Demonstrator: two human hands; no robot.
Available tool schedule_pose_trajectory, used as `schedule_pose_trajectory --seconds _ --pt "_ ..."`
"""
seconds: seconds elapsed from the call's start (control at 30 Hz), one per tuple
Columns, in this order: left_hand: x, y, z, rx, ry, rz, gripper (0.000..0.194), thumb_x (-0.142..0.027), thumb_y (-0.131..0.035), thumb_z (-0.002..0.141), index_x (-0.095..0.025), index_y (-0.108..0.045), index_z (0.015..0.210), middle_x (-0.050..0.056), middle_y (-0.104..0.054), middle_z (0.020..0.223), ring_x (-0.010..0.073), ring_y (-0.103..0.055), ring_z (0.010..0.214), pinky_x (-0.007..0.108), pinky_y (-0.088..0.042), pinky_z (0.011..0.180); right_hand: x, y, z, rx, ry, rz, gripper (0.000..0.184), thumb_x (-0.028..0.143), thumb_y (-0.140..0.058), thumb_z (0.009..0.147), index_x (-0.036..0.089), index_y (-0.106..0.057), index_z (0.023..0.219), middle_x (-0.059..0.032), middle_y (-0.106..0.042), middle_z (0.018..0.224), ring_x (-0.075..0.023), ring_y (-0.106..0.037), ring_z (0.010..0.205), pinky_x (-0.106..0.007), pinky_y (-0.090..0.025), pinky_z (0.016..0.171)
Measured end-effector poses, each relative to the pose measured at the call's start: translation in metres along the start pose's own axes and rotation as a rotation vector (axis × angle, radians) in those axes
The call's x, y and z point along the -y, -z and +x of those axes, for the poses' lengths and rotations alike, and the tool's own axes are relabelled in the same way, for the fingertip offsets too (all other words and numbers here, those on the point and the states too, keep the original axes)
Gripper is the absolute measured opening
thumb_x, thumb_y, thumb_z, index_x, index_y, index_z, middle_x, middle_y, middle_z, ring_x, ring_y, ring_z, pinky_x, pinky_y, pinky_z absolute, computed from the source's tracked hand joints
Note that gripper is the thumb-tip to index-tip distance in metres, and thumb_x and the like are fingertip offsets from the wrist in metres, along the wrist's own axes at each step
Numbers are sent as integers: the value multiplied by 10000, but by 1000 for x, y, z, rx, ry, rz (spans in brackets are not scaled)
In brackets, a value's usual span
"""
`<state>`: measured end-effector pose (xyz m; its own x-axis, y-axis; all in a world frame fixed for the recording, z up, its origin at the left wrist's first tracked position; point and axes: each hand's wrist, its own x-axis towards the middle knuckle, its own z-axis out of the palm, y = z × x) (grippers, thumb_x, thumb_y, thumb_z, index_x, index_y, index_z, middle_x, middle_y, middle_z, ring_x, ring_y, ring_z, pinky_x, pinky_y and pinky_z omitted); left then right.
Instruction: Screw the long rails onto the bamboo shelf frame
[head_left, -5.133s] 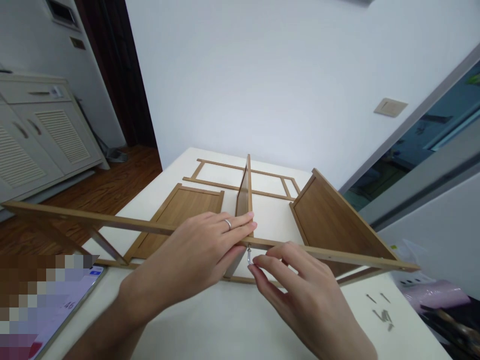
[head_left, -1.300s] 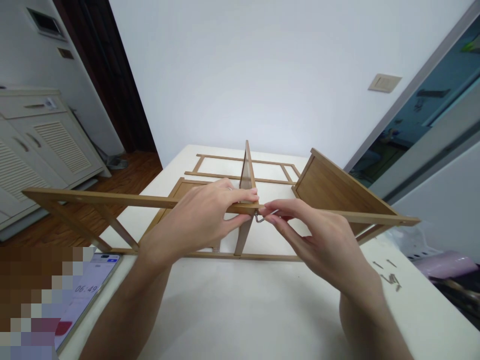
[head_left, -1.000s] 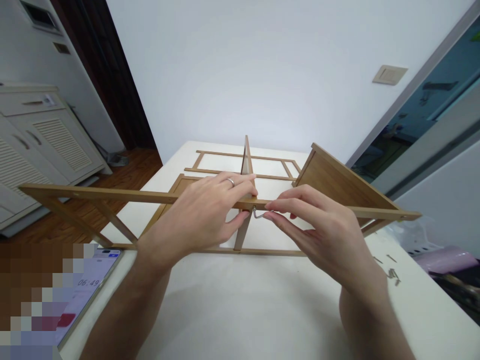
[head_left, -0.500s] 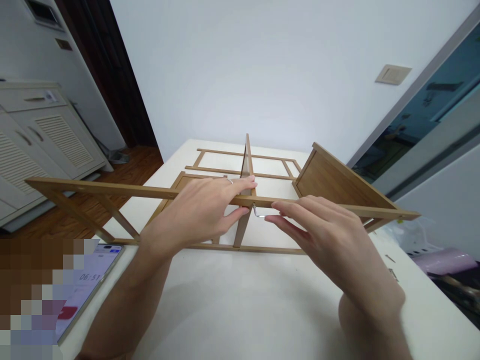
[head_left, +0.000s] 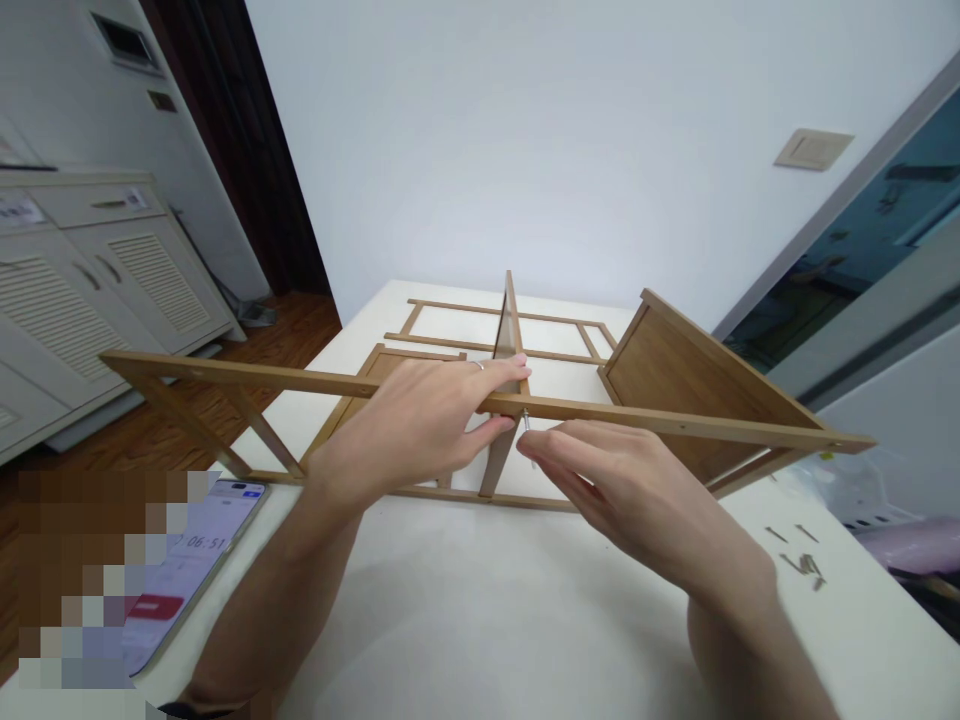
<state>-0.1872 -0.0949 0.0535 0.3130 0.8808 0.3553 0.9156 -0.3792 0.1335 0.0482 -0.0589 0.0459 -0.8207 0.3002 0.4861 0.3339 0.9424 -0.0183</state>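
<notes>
A long wooden frame stands on edge across the white table, joined to an upright middle shelf panel and a tilted right-hand panel. My left hand is closed around the top rail where it meets the middle panel, thumb below and fingers above. Just under that joint, the silvery hex key points up at the rail. My right hand pinches the key's lower part, and most of the key is hidden behind the fingers.
Another ladder-like wooden frame lies flat at the back of the table. Several screws are scattered at the right. A phone lies at the left edge. Behind the table rises a white wall.
My right hand has swung the hex key, whose long arm pointed right along the rail before. The left hand keeps its grip on the joint. The whole view has shifted slightly.
</notes>
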Motion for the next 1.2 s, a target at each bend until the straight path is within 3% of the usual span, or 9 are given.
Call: schedule_pose_trajectory --seconds 0.23,0.37,0.43,0.6,0.93,1.2 --pt "-3 2 0 -8 5 12 472 -348 -587 1017 -294 -550 1484 -1 -701 1440 253 -702 1271 365 -570 997 -3 -5 4 -32 -23 140 92 186 -621 1035 226 -644 1114 9 -766 934 -122 -694 742 -225 -491 684" --pt "-2 2 0 -6 -1 3 464 -326 -599 1014 -304 -553 1475 -5 -725 1402 246 -724 1229 354 -573 974 -2 -5 4 -11 -26 156 294 163 -720 969 248 -605 1226 7 -783 1082 -146 -737 848 -232 -529 753" --pt "-1 2 0 -8 -9 -5 460 -330 -604 1016 -304 -554 1473 -5 -725 1401 241 -723 1232 344 -569 976 -1 -6 4 -9 -16 121 287 154 -701 979 242 -592 1230 -7 -777 1101 -160 -738 873 -251 -531 762" --pt "1 1 1 -14 -9 -15 451 -369 -595 1023 -312 -556 1469 -3 -720 1410 243 -715 1246 345 -564 997 -2 -14 7 -123 61 -12 84 261 -629 1045 183 -619 1072 -14 -724 873 -154 -672 739 -277 -496 688" --pt "1 2 1 8 12 -36 452 -400 -559 1034 -324 -551 1480 3 -728 1395 250 -710 1250 351 -561 999 -2 -22 16 -261 109 -159 229 319 -606 1068 184 -652 889 26 -616 699 -103 -530 613 -261 -398 605" --pt "1 4 2 28 8 -53 425 -386 -600 1036 -348 -567 1458 -3 -720 1408 254 -716 1242 331 -554 971 -4 -25 18 -330 122 -174 235 260 -608 1062 195 -632 837 12 -605 705 -104 -526 615 -245 -389 589"
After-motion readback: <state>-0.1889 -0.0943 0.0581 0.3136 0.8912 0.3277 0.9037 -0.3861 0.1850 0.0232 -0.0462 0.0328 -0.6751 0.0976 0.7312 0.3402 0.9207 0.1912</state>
